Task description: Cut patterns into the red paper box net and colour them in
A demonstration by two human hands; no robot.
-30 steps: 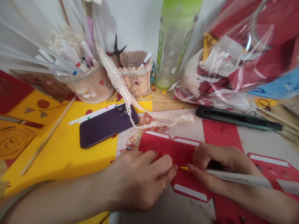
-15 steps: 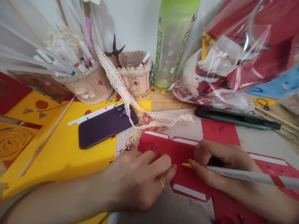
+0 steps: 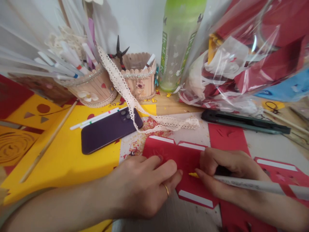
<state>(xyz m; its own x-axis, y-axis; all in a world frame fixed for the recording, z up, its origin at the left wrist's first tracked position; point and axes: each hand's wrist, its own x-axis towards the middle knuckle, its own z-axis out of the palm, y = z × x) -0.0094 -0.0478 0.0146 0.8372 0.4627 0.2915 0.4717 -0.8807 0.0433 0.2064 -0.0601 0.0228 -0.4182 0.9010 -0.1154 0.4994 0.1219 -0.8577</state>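
Observation:
A red card piece (image 3: 185, 161) with white strips along its edges lies in front of me. My left hand (image 3: 152, 183), with a gold ring, presses its curled fingers down on the card's left part. My right hand (image 3: 222, 170) rests on the card's right side, pinching a marker pen (image 3: 243, 182). The pen has a long white barrel and a yellow tip, which is at the card's surface between my hands. Faint line marks show on the card above my left fingers.
Beyond my hands lie a purple phone (image 3: 108, 133), a strip of lace (image 3: 166, 121) and a dark utility knife (image 3: 243, 122). Pen holders (image 3: 94, 87), a green bottle (image 3: 178, 48) and a plastic bag (image 3: 229, 74) stand behind. Yellow paper (image 3: 79, 170) lies left; another red piece (image 3: 277, 174) lies right.
My right hand and the marker pen have shifted very slightly, with the tip a little lower on the red card. My left hand has stayed in place.

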